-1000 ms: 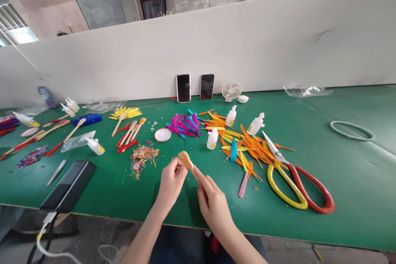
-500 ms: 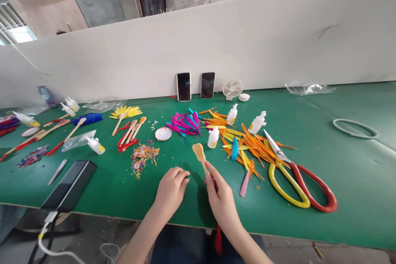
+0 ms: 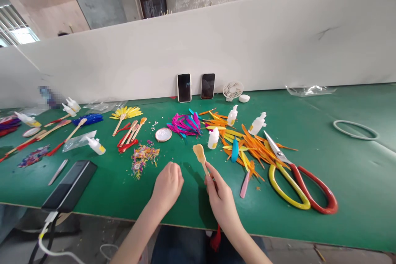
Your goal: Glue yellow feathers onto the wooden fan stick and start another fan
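My right hand (image 3: 220, 196) pinches a small wooden stick with a lobed flat head (image 3: 200, 154) by its shaft, head pointing up and away. From below that hand a red tassel (image 3: 215, 240) hangs at the table edge. Curled into a fist, my left hand (image 3: 168, 183) rests just left of the stick, apart from it, and no object shows in it. A white glue bottle (image 3: 213, 139) stands just beyond the stick's head. To the right lie orange and yellow feathers (image 3: 260, 144), a blue feather (image 3: 234, 149) and a pink tweezer-like strip (image 3: 244, 185).
Large scissors (image 3: 289, 208) with red and yellow handles lie at right. Purple feathers (image 3: 185, 125), a shallow white dish (image 3: 163, 134), coloured scraps (image 3: 144, 156) and tasselled sticks (image 3: 131, 132) lie beyond my left hand. A black power bank (image 3: 69, 185) sits at the left front edge.
My left hand has drawn slightly left, and its fingers have curled from loosely bent into a fist. The right hand keeps the stick almost still; the tassel has swung a little.
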The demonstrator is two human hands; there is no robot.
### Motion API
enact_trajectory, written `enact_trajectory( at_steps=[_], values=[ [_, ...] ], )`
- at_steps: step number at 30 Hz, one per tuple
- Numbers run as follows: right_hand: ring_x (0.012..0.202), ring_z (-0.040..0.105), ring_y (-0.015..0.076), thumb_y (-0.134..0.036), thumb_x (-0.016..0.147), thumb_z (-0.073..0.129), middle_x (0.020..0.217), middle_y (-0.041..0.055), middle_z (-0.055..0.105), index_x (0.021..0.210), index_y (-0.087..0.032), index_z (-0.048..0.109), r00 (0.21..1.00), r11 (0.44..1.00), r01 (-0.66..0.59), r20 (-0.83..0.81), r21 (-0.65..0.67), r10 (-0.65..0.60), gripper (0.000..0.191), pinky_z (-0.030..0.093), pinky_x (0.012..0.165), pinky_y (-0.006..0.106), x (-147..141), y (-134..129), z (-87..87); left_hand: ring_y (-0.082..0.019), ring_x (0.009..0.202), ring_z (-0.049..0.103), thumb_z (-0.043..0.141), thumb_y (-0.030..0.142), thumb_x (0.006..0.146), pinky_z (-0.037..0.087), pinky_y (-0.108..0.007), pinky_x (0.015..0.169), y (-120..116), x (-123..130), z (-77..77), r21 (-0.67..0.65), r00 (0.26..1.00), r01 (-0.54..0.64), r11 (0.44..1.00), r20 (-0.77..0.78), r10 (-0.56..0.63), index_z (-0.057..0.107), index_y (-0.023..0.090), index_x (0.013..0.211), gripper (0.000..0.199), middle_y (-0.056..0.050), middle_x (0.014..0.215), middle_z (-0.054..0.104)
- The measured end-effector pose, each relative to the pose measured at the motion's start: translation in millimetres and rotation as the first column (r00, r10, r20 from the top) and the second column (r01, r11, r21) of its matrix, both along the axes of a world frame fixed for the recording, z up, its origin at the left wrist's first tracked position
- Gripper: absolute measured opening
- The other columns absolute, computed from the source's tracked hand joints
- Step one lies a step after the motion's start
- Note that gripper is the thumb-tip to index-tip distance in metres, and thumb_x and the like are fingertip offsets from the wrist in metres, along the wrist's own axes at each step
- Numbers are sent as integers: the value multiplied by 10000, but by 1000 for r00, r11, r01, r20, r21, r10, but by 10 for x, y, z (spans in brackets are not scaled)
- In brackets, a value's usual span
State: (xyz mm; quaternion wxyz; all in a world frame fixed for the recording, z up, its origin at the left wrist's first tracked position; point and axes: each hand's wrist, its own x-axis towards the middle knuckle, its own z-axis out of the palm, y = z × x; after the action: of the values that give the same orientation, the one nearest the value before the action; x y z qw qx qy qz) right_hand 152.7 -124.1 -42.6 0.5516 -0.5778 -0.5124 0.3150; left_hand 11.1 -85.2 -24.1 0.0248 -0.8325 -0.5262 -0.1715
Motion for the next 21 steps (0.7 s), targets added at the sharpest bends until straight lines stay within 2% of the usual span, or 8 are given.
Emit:
enact_trajectory(
  at_steps=[4, 9, 15, 18, 21],
  values=[
    [610, 566, 150, -303, 807, 391, 741, 77, 634, 1114, -109, 543, 999, 1000, -2, -37, -10, 2, 394, 437, 462, 234, -1, -1, -25, -136, 535, 483, 230, 192, 825, 356, -238, 518, 93, -272, 87, 62, 978, -159, 985, 144, 149, 360, 213, 613, 250, -1, 566, 445],
    [539, 517, 128, -337, 807, 399, 665, 45, 598, 1117, -108, 539, 998, 1000, -13, -62, -23, 12, 410, 406, 436, 222, 6, -4, -25, -144, 479, 490, 284, 236, 821, 276, -235, 478, 235, -581, 200, -60, 943, -327, 943, 47, 330, 417, 204, 607, 253, -5, 510, 480],
    [478, 449, 119, -358, 799, 379, 594, 27, 541, 1104, -73, 538, 998, 999, -17, -61, -43, 14, 446, 373, 415, 225, -2, -2, 8, -178, 600, 576, 321, 309, 848, 270, -227, 488, 359, -764, 307, -116, 912, -402, 908, -146, 384, 520, 195, 714, 265, -42, 638, 599],
    [460, 415, 113, -363, 796, 377, 570, 12, 507, 1103, -71, 534, 998, 999, -18, -66, -49, 15, 451, 364, 415, 226, -7, -1, 17, -190, 626, 580, 291, 279, 857, 299, -240, 504, 399, -811, 272, -75, 891, -436, 897, -181, 417, 502, 181, 746, 258, -64, 708, 610],
    [468, 406, 112, -365, 793, 381, 571, 5, 489, 1103, -80, 531, 997, 999, -15, -70, -52, 11, 447, 361, 423, 227, -6, -1, 13, -191, 694, 583, 264, 215, 851, 353, -245, 557, 418, -845, 195, -52, 904, -415, 908, -138, 405, 457, 180, 729, 231, -80, 758, 601]
  ],
)
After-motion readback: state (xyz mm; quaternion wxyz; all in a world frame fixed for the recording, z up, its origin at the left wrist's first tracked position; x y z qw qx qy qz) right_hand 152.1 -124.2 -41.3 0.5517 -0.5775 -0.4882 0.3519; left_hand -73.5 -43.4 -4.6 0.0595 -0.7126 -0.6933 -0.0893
